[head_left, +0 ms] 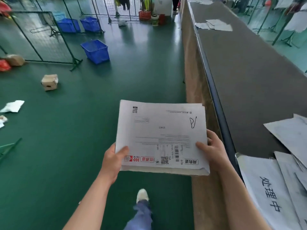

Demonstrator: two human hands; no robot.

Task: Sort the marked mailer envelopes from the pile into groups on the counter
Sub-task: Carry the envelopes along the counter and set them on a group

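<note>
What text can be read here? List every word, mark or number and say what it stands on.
"处理中": black handwriting on the white sheet on the grey counter.
A handwritten black mark, perhaps "Pl" or "19": on the top white mailer envelope of the stack held by the left hand and right hand.
Red label, upside down: not surely readable.
Barcode digits, QR codes, fine print: too small.
Envelopes farther along the counter: blurred.

Stack of white mailer envelopes (162, 135) at lower centre of frame, held level above green floor, top envelope face up with printed barcodes, red label strip and handwritten black mark, more white mailers (214, 24) lying flat on dark counter (249, 72) at upper right, others (282, 171) overlapping at lower right edge
</note>
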